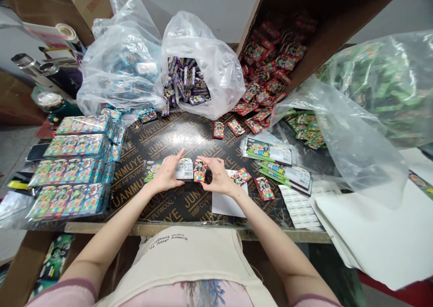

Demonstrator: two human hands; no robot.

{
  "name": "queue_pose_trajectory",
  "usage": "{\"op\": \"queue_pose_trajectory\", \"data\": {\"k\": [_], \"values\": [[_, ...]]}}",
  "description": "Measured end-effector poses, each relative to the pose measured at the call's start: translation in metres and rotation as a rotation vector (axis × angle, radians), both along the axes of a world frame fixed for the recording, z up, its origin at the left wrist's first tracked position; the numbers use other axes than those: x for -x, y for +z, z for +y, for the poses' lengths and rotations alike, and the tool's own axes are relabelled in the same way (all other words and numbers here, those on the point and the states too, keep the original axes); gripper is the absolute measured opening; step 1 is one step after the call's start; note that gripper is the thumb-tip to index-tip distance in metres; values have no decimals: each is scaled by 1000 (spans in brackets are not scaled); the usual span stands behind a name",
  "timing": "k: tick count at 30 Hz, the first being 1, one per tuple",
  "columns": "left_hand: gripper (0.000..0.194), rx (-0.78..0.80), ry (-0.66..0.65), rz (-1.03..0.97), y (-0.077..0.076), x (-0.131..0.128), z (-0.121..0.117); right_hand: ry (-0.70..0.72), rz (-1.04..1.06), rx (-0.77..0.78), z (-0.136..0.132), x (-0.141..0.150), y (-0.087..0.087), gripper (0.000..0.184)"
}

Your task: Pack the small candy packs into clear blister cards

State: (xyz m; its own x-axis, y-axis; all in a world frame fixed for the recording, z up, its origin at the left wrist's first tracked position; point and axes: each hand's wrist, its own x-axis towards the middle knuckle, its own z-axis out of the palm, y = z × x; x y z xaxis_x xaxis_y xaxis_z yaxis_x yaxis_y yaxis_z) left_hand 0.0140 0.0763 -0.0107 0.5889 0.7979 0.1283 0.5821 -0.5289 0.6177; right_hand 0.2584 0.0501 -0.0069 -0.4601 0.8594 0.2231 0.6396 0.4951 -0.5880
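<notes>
My left hand (165, 174) grips a packet with a white barcode back (184, 169) at the middle of a black printed plywood board (176, 203). My right hand (218, 176) pinches a small red snack packet (200, 170) right next to it. A green-printed packet (151, 170) lies partly under my left hand. Close to my right hand, more red packets (241, 176) rest on a white sheet (228, 203). A red packet (264, 188) lies further right.
Rows of colourful packaged strips (69, 171) fill the board's left side. Plastic bags of purple packets (186, 79) and green packets (379, 86) sit behind, beside a cardboard box of red packets (274, 49). White paper sheets (372, 225) lie at right.
</notes>
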Motion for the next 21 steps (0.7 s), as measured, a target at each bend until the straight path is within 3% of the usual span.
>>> {"op": "queue_pose_trajectory", "data": {"k": [5,14,18,21], "values": [[122,62,-37,-52,8,2,-1,90,109,105,3,-4,5,90],[124,286,42,-269,7,4,1,86,716,416,10,-11,-1,98],[125,321,49,-292,10,3,-1,78,730,441,10,-13,5,101],[124,325,69,-307,13,2,-2,46,574,346,7,-12,10,104]]}}
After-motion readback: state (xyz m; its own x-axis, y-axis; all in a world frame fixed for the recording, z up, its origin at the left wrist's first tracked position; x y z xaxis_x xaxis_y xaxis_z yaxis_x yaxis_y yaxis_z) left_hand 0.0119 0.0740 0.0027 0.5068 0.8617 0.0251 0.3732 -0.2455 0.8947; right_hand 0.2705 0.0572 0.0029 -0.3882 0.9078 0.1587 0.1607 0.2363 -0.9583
